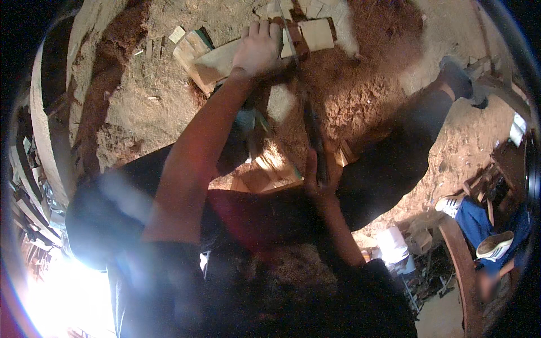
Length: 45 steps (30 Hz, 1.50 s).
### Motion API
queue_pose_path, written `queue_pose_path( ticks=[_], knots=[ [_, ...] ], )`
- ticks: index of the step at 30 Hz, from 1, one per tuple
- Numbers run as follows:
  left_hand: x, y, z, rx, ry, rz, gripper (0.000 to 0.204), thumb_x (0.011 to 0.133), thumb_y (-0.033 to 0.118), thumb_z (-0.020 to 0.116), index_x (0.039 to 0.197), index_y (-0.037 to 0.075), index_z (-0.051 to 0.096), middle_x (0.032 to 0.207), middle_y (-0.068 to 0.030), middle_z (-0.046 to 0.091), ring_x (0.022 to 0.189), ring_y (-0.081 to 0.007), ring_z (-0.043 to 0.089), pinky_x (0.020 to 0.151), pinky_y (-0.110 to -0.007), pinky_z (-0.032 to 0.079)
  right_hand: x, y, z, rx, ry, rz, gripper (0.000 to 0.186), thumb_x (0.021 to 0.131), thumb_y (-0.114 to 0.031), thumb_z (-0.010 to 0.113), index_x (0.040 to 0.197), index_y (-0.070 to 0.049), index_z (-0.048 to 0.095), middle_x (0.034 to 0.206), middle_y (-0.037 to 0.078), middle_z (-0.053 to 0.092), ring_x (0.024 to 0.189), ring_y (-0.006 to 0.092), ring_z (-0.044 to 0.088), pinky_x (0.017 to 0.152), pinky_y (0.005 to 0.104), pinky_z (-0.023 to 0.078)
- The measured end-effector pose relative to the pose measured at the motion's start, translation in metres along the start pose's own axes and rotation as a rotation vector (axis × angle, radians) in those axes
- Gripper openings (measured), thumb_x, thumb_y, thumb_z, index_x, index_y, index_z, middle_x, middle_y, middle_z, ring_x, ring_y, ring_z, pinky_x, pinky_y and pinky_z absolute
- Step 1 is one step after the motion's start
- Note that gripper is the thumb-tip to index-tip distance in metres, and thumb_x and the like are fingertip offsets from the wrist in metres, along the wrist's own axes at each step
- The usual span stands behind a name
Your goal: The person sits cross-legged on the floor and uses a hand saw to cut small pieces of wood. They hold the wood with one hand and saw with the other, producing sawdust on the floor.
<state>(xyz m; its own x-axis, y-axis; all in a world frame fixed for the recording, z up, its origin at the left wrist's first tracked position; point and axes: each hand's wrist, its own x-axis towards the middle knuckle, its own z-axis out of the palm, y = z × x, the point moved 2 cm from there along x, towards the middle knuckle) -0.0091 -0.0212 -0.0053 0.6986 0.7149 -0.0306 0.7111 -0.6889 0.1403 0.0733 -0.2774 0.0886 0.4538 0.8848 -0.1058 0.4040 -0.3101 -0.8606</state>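
My left hand [259, 49] presses down on a pale piece of wood [218, 58], its fingers bent over the far edge. The wood rests across a wooden block [191, 50] on the ground, and its right end [316, 35] sticks out past the blade. Close to my lap, my right hand [322, 179] is closed around the dark handle of a long, narrow saw [309, 107]. The blade runs away from me and crosses the wood just right of my left hand. Whether its teeth have entered the wood is too blurred to tell.
Sawdust and chips cover the brown ground [360, 96]. Wood offcuts [270, 169] lie between my legs. Another person's feet in pale shoes [495, 245] and blue trousers show at the lower right, near a white container [391, 245]. Stacked wood stands at the left, beside a bright glare.
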Motion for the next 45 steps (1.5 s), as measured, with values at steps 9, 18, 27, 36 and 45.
queue_pose_path(
  ticks=[9, 18, 27, 36, 45],
  knots=[
    [0.002, 0.005, 0.004, 0.028, -0.007, 0.008, 0.073, 0.071, 0.048, 0.08, 0.116, -0.002, 0.05, 0.114, -0.0194, 0.057, 0.111, -0.0358, 0.056, 0.095, -0.049, 0.046, 0.029, -0.012, 0.012, -0.085, 0.064, -0.151, 0.043, 0.103, -0.018, 0.052, 0.138, 0.006, 0.05, 0.107, 0.018, 0.069, 0.087, 0.0236, 0.068, 0.074, 0.0379, 0.053],
    [-0.001, -0.001, 0.021, 0.204, 0.11, 0.068, 0.057, 0.078, 0.04, 0.075, 0.113, 0.001, 0.053, 0.109, -0.017, 0.06, 0.104, -0.0348, 0.058, 0.089, -0.048, 0.05, 0.019, 0.001, 0.034, -0.16, 0.08, -0.07, 0.038, 0.101, -0.021, 0.057, 0.129, 0.004, 0.056, 0.09, 0.017, 0.068, 0.072, 0.0241, 0.065, 0.064, 0.0375, 0.051],
    [0.002, 0.004, 0.013, 0.123, 0.1, 0.069, 0.074, 0.069, 0.049, 0.081, 0.118, 0.001, 0.052, 0.111, -0.016, 0.061, 0.105, -0.035, 0.059, 0.088, -0.048, 0.05, 0.056, -0.023, 0.049, -0.025, 0.063, 0.062, 0.044, 0.101, -0.019, 0.056, 0.138, 0.004, 0.049, 0.096, 0.019, 0.07, 0.07, 0.0241, 0.068, 0.062, 0.0361, 0.053],
    [0.001, -0.002, 0.021, 0.051, 0.108, 0.055, 0.076, 0.068, 0.049, 0.082, 0.118, 0.001, 0.052, 0.117, -0.0156, 0.059, 0.111, -0.0355, 0.056, 0.09, -0.049, 0.05, 0.038, -0.041, 0.058, -0.023, 0.004, 0.223, 0.05, 0.099, -0.017, 0.055, 0.143, 0.005, 0.045, 0.102, 0.023, 0.07, 0.085, 0.0268, 0.071, 0.073, 0.0351, 0.055],
    [0.0, -0.002, 0.011, 0.157, -0.002, 0.033, 0.077, 0.071, 0.054, 0.079, 0.12, 0.0, 0.052, 0.117, -0.0162, 0.059, 0.111, -0.0364, 0.056, 0.091, -0.049, 0.049, -0.001, 0.001, 0.066, -0.155, 0.074, -0.057, 0.049, 0.101, -0.019, 0.054, 0.142, 0.006, 0.046, 0.109, 0.024, 0.068, 0.095, 0.0296, 0.068, 0.081, 0.0397, 0.053]
  ],
)
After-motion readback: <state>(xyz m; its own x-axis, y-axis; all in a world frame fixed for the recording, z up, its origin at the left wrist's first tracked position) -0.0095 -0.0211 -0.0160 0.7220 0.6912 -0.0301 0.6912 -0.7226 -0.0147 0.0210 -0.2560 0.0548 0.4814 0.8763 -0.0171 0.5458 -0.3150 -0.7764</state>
